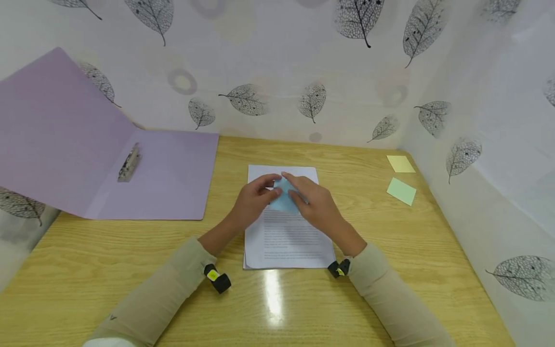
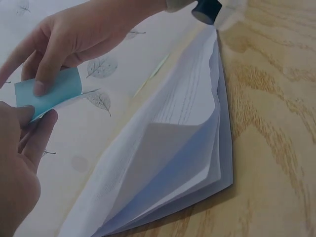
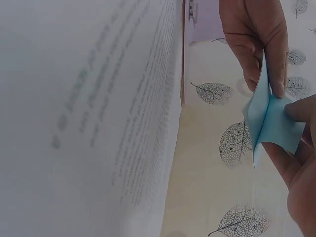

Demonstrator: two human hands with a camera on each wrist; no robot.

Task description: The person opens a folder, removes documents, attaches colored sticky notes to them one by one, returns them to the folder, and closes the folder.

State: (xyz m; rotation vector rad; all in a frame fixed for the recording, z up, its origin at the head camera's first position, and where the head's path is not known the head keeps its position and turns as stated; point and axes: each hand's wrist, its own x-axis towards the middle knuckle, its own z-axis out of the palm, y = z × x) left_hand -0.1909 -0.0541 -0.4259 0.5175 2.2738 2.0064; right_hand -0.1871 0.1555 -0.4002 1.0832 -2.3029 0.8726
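Both hands hold a light blue sticky note above a stack of printed sheets. My left hand pinches the note's left side between thumb and fingers. On its right side, my right hand pinches it the same way, thumb on the near face. In the right wrist view the blue paper shows two leaves standing apart, meeting along a line. Loose corners of the sheets curl up in the left wrist view.
An open lilac folder with a metal clip lies at the left, its cover raised against the leaf-patterned wall covering. A yellow note and a green note lie at the right on the wooden table.
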